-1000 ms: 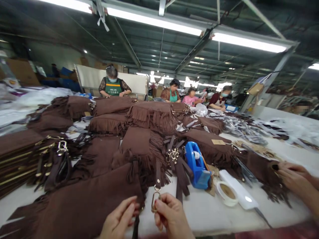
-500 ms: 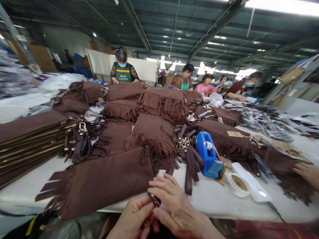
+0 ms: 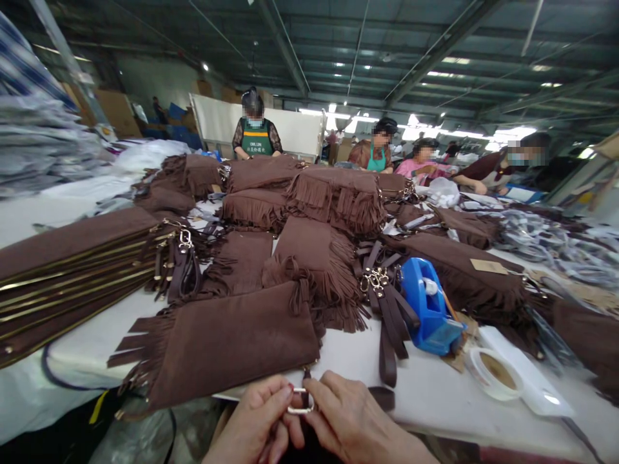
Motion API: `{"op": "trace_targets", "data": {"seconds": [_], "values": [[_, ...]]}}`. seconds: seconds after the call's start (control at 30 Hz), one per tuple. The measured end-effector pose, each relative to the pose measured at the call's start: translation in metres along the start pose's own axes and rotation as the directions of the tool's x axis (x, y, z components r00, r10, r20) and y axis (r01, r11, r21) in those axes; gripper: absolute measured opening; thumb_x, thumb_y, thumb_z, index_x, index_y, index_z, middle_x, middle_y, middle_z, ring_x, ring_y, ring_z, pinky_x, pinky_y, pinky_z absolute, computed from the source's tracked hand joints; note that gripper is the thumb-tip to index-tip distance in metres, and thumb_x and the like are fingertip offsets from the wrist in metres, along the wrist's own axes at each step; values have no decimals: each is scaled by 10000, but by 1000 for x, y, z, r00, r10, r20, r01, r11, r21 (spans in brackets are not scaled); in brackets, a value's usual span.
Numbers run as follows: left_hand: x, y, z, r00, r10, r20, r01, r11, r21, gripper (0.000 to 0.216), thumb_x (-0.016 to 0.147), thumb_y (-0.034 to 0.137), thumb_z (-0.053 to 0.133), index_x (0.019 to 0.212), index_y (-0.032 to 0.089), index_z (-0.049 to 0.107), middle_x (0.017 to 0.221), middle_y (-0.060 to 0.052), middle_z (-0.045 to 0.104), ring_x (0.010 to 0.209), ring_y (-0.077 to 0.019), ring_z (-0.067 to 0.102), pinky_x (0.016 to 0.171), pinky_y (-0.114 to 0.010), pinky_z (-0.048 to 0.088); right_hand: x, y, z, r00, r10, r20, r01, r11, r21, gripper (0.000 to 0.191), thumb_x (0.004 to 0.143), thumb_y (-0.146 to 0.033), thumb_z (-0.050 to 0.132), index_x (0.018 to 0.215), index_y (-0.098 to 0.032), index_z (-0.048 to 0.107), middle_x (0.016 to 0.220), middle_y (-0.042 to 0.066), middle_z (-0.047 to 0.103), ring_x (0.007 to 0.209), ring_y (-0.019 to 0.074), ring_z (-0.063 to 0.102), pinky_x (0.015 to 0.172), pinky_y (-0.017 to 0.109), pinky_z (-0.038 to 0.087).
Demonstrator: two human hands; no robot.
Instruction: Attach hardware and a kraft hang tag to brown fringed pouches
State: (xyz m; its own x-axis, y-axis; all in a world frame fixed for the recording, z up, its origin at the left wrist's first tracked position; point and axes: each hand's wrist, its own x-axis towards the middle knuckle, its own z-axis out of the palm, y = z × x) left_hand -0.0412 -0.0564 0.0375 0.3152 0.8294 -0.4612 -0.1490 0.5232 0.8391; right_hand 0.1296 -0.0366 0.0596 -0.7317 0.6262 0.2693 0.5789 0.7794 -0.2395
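Observation:
At the bottom edge, my left hand (image 3: 254, 422) and my right hand (image 3: 351, 422) pinch a small metal clasp (image 3: 300, 401) between their fingertips. The clasp hangs at the corner of a flat brown suede fringed bag (image 3: 227, 345) that lies on the white table (image 3: 435, 393) just in front of my hands. A dark strap (image 3: 384, 396) lies right beside my right hand.
Piles of brown fringed bags (image 3: 333, 200) cover the table. A stack of flat bags with gold zips (image 3: 68, 270) lies at left. A bundle of straps (image 3: 387, 309), a blue tape dispenser (image 3: 428, 309) and a tape roll (image 3: 493, 372) sit at right. Several people work at the far side.
The view has swung further left and down. My hands dropped from the raised strap clasp to the near table edge and now hold the clasp at the bag's corner. A co-worker's hands at right left view.

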Motion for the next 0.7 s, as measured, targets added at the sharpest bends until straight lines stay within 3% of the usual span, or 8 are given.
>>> {"op": "trace_targets", "data": {"seconds": [0.23, 0.4, 0.5, 0.53, 0.6, 0.63, 0.67, 0.7], "values": [[14, -19, 2, 1000, 2, -5, -2, 999, 50, 530, 655, 681, 493, 684, 152, 488, 477, -23, 603, 251, -20, 325, 283, -148, 96, -3, -5, 22, 995, 40, -88, -38, 999, 22, 184, 829, -152, 338, 825, -154, 522, 658, 49, 571, 530, 156, 537, 436, 237, 361], [15, -22, 7, 1000, 7, -12, -5, 993, 120, 546, 660, 709, 444, 679, 164, 473, 479, -7, 583, 264, -23, 310, 304, -162, 108, -11, -3, 44, 962, 112, -250, -110, 994, 21, 153, 792, -131, 333, 800, -181, 477, 610, 37, 543, 506, 166, 520, 413, 239, 344], [18, -21, 6, 970, 196, -141, -128, 914, 386, 476, 798, 595, 333, 741, 165, 528, 559, -21, 610, 359, -70, 435, 362, -183, 282, -18, 5, 46, 939, 160, -303, -149, 987, 60, 172, 763, -99, 329, 831, -175, 467, 624, 31, 536, 511, 156, 521, 433, 236, 378], [21, -21, 4, 911, 368, -188, -212, 806, 552, 443, 830, 538, 321, 786, 166, 558, 631, -42, 636, 459, -107, 523, 440, -213, 380, -20, 9, 44, 934, 185, -305, -170, 982, 77, 182, 760, -92, 330, 849, -171, 469, 641, 33, 539, 530, 154, 529, 457, 238, 400], [30, -21, 2, 679, 725, -118, -272, 398, 876, 341, 852, 414, 367, 931, 171, 593, 843, -88, 665, 753, -193, 613, 661, -308, 471, -26, 17, 41, 920, 245, -305, -221, 969, 109, 196, 768, -87, 330, 879, -163, 474, 678, 40, 548, 577, 156, 545, 504, 247, 434], [35, -21, 2, 563, 827, -10, -227, 166, 960, 302, 843, 352, 411, 1016, 172, 582, 953, -106, 651, 879, -227, 596, 739, -350, 465, -29, 21, 40, 912, 276, -304, -250, 961, 123, 198, 777, -87, 332, 889, -160, 478, 693, 43, 552, 594, 157, 552, 520, 251, 444], [40, -20, 3, 489, 867, 99, -160, -23, 987, 308, 825, 304, 452, 1081, 171, 561, 1029, -118, 629, 952, -252, 568, 773, -379, 455, -33, 24, 40, 903, 301, -307, -273, 953, 132, 198, 784, -88, 333, 896, -158, 481, 701, 45, 555, 603, 159, 556, 527, 254, 449], [46, -19, 5, 466, 866, 183, -97, -155, 983, 335, 806, 272, 484, 1120, 168, 542, 1064, -126, 613, 977, -265, 552, 773, -390, 452, -36, 26, 41, 895, 320, -311, -291, 947, 138, 199, 789, -89, 335, 903, -157, 484, 706, 46, 558, 605, 159, 559, 531, 255, 451]]}}
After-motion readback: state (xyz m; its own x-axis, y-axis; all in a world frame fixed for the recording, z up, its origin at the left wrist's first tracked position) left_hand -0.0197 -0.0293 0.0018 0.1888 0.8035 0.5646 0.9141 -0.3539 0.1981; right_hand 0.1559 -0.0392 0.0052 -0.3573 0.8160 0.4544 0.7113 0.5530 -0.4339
